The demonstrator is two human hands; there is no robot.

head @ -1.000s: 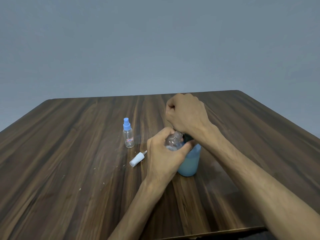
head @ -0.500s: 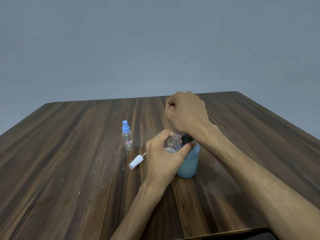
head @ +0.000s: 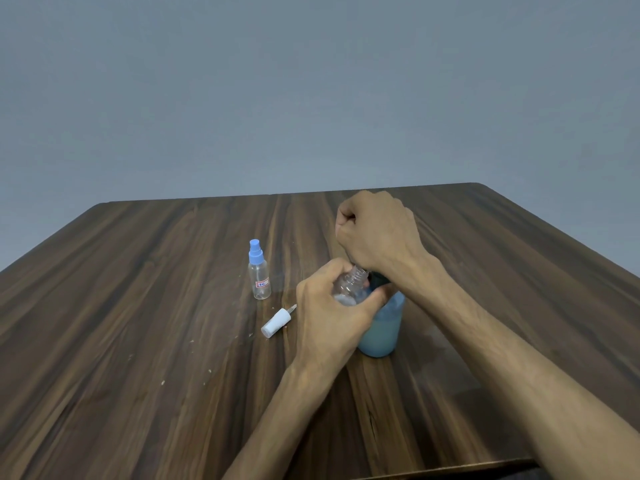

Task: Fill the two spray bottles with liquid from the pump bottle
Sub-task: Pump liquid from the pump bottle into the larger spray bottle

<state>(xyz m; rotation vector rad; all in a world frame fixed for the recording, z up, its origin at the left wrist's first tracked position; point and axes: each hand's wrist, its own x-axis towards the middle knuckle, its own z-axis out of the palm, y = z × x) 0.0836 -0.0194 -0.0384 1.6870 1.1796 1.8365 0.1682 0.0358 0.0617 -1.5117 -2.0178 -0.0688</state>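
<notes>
While the left hand (head: 334, 315) grips one clear uncapped spray bottle (head: 351, 287), the fisted right hand (head: 377, 233) covers the round blue pump bottle (head: 382, 329); what it clasps is hidden. A second clear, blue-capped spray bottle (head: 259, 271) and one white sprayer top (head: 277, 322) sit on the woodgrain table (head: 138, 306).

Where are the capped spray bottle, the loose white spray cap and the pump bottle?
capped spray bottle (head: 259, 278): head view, on its clear body.
loose white spray cap (head: 276, 323): head view, on its white barrel.
pump bottle (head: 381, 332): head view, on its blue lower body.
</notes>
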